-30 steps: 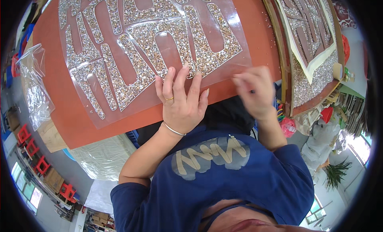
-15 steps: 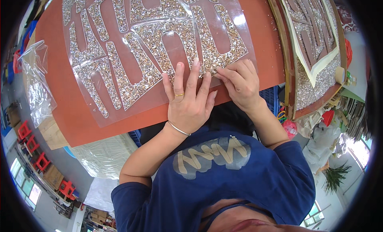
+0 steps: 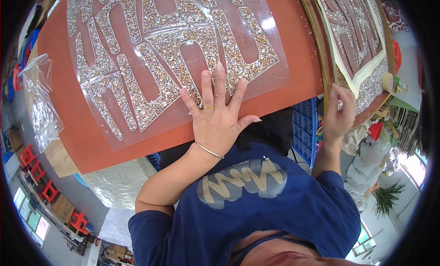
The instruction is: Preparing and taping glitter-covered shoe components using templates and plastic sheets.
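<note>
My left hand lies palm down with its fingers spread, a ring and a bangle on it. Its fingertips rest on the lower edge of a rhinestone panel, where gold and silver stones form cut-out shapes on a clear film. My right hand is off the panel, beside the wooden rim of a tray at the right. Its fingers are curled toward the thumb in a pinch and slightly blurred. Whatever they may hold is too small to make out.
The panel lies on a reddish-brown table. Silvery stones and a pale-bordered stencil fill the tray. A tape roll sits at its edge. Crumpled clear plastic hangs at the left corner; a blue crate stands below the table.
My right hand has left the panel's edge and moved right to the tray. My left hand's fingers have spread wider, its thumb outward. The panel appears shifted slightly left in view.
</note>
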A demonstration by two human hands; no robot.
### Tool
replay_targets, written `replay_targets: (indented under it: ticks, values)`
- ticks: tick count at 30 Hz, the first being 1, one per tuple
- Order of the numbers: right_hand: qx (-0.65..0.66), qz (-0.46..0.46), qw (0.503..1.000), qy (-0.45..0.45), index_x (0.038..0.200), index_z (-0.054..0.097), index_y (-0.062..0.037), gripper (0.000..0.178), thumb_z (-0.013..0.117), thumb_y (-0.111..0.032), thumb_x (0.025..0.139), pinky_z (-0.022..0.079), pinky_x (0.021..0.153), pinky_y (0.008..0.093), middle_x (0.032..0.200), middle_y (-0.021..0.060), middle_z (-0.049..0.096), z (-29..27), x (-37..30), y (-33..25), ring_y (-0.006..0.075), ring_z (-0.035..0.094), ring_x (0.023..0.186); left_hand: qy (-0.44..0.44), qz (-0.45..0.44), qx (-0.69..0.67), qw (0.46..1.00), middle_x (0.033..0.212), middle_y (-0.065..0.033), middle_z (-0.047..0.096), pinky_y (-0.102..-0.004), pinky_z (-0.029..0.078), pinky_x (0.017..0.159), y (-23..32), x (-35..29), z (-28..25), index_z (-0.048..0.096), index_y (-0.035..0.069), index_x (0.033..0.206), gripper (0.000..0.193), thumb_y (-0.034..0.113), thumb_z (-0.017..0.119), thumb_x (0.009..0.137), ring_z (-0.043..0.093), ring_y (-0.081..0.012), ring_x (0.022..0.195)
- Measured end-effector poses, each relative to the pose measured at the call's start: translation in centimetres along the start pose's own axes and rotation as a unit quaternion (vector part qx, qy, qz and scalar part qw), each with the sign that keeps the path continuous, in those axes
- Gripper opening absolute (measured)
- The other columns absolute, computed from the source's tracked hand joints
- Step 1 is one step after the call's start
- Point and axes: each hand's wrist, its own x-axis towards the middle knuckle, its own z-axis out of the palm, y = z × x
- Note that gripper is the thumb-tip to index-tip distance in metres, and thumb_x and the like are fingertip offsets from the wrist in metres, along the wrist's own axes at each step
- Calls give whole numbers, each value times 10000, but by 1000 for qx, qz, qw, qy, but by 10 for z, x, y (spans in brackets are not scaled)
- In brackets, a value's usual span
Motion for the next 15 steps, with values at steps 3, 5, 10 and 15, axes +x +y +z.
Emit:
replay_targets:
  ticks: [3, 5, 10, 15]
  values:
    - [-169, 125, 972, -101, 964, 648, -9, 122, 608, -32, 851, 476, 707, 328, 892, 124, 623, -34, 1, 25, 268, 604, 794, -32, 13, 16, 999, 1500, -208, 236, -694, 11, 1034, 1, 12, -15, 505, 211, 1330, 729, 704, 429, 799, 93, -450, 1396]
    - [-201, 137, 958, -151, 967, 651, -16, 128, 597, -64, 861, 475, 718, 340, 893, 127, 623, -46, -6, 46, 277, 608, 801, -57, 16, 18, 998, 1498, -209, 241, -703, 10, 1027, -3, 15, -19, 510, 213, 1322, 715, 692, 453, 794, 102, -455, 1392]
    - [-217, 159, 944, -193, 948, 659, -10, 144, 583, -101, 867, 473, 735, 363, 861, 131, 622, -46, -14, 54, 301, 617, 797, 110, 41, -67, 991, 1425, -245, 343, -590, 163, 1082, -9, -7, 4, 518, 69, 1248, 566, 505, 540, 888, 192, -467, 1362]
    - [-222, 179, 930, -231, 979, 659, -11, 169, 592, -117, 867, 480, 754, 349, 909, 130, 636, -43, -13, 67, 295, 627, 826, 261, 93, -327, 903, 1331, -192, 471, -506, 258, 1078, -36, -28, 9, 534, 85, 1147, 349, 137, 653, 824, 325, -428, 1308]
